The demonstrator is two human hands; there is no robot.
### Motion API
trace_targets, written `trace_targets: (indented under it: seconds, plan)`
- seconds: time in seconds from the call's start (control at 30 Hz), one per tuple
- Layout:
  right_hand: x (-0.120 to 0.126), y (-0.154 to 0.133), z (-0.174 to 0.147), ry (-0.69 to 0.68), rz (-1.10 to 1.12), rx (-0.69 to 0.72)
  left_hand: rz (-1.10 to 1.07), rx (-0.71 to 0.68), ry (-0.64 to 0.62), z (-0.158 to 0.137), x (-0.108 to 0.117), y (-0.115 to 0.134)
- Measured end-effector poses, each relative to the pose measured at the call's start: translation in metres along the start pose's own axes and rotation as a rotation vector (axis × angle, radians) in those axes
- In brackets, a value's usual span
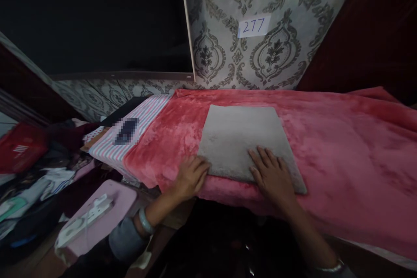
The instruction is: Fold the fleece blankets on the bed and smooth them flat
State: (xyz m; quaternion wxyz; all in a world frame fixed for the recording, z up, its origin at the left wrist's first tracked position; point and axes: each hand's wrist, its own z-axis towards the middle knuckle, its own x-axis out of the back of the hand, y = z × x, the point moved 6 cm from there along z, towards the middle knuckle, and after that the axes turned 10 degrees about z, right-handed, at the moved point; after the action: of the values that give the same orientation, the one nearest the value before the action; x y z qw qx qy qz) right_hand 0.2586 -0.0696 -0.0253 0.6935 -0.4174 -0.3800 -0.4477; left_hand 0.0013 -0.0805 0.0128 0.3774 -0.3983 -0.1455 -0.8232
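Note:
A flat grey plush cloth (237, 134), roughly square, lies on the red and pink blanket (342, 147). At its near left corner, my left hand (190, 176) has its fingers drawn together on the edge, slightly blurred. My right hand (272, 176) rests flat on the cloth's near right part, palm down with fingers spread. The cloth's near right corner sticks out past the right wrist. Its surface looks mostly smooth, with a straight far edge.
A striped cloth (146, 113) with a blurred-out dark item (126, 131) lies left of the blanket. Lower left are a pink stool (120, 195) with a white power strip (87, 219), and piled clothes (48, 182). A large black screen (107, 17) hangs behind.

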Motion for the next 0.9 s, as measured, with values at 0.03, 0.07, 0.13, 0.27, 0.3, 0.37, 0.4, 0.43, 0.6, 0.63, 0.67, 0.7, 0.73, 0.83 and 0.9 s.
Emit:
trace_targets:
  seconds: [0.03, 0.07, 0.13, 0.27, 0.3, 0.37, 0.4, 0.43, 0.6, 0.63, 0.67, 0.7, 0.73, 0.83, 0.9]
  plan:
    - [0.001, 0.002, 0.001, 0.002, 0.014, 0.000, 0.027, -0.042, 0.010, -0.005, -0.001, 0.009]
    - [0.003, 0.003, 0.002, 0.008, 0.040, 0.001, 0.048, -0.064, 0.016, -0.010, -0.002, 0.016]
    - [0.010, 0.001, 0.008, 0.031, 0.132, 0.013, 0.063, -0.059, 0.018, -0.018, -0.005, 0.022]
    - [0.024, -0.038, 0.030, 0.039, 0.458, 0.143, 0.027, 0.001, 0.018, -0.028, -0.011, 0.021]
    - [0.022, -0.056, 0.037, 0.006, 0.549, 0.201, 0.022, 0.011, 0.024, -0.030, -0.012, 0.021]
    - [0.012, -0.092, 0.051, -0.101, 0.691, 0.309, 0.018, 0.026, 0.045, -0.031, -0.014, 0.020]
    - [0.004, -0.108, 0.058, -0.165, 0.718, 0.344, 0.018, 0.028, 0.060, -0.032, -0.015, 0.021]
    - [-0.006, -0.121, 0.065, -0.232, 0.711, 0.365, 0.020, 0.029, 0.080, -0.033, -0.016, 0.021]
    - [-0.036, -0.133, 0.098, -0.301, 0.439, 0.269, 0.058, 0.031, 0.177, -0.037, -0.020, 0.023]
    - [-0.034, -0.129, 0.102, -0.253, 0.406, 0.230, 0.062, 0.035, 0.186, -0.038, -0.022, 0.023]
    - [-0.030, -0.126, 0.103, -0.205, 0.390, 0.198, 0.065, 0.041, 0.187, -0.039, -0.023, 0.022]
    - [-0.026, -0.124, 0.102, -0.173, 0.393, 0.184, 0.068, 0.047, 0.182, -0.040, -0.025, 0.022]
    - [-0.024, -0.125, 0.100, -0.167, 0.412, 0.192, 0.071, 0.051, 0.174, -0.041, -0.027, 0.022]
    - [-0.026, -0.134, 0.091, -0.290, 0.480, 0.270, 0.088, 0.056, 0.174, -0.043, -0.029, 0.022]
    - [-0.031, -0.134, 0.090, -0.356, 0.430, 0.253, 0.099, 0.061, 0.189, -0.042, -0.028, 0.022]
